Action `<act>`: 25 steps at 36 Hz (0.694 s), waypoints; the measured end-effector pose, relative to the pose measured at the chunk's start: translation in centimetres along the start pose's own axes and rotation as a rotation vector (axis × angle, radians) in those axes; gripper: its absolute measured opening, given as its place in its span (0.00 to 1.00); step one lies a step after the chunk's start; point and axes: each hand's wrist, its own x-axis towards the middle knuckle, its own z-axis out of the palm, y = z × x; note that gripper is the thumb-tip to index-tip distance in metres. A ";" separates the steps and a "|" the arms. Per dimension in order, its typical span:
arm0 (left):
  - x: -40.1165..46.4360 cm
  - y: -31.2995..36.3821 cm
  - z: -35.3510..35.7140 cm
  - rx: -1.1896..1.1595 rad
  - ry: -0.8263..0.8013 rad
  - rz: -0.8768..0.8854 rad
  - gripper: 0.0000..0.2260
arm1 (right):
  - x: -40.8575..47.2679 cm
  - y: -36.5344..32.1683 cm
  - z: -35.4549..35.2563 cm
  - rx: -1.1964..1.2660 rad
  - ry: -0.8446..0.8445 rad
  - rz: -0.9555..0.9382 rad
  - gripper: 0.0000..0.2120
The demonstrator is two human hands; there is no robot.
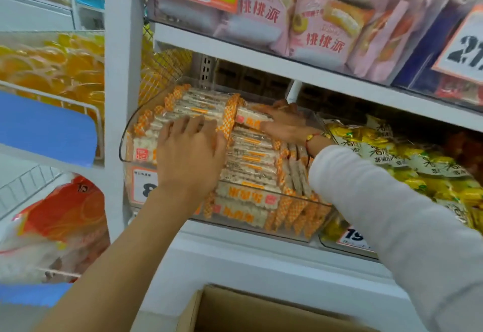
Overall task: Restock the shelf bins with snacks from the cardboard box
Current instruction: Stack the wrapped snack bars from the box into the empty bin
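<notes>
Head view
Bin: clear plastic shelf bin (125,146) packed with orange-checked, clear-wrapped snack bars (251,154), under both hands.
Left hand (188,154): fingers straight, flat on the bars at the bin's near left.
Right hand (285,125): fingers extended, pressing the bars farther back, right side.
Neighbour: bin of yellow snack packets (407,154), right of the right hand.
Box: brown cardboard box (235,310), open, below both forearms.

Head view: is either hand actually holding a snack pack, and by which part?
Neither clearly. The left hand lies flat on top of the orange-checked packs in the clear bin; the right hand rests on the rear packs, fingers partly hidden.
</notes>
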 end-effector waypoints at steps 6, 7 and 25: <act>-0.1 -0.1 0.0 0.001 -0.003 0.013 0.25 | -0.5 -0.6 0.9 -0.205 0.092 -0.009 0.27; -0.1 -0.1 0.0 0.003 0.001 0.015 0.25 | -0.5 -0.4 1.1 -0.201 0.130 -0.020 0.27; -0.2 0.1 -0.2 0.018 -0.039 0.005 0.29 | -1.6 -1.9 1.2 -0.159 0.301 -0.028 0.24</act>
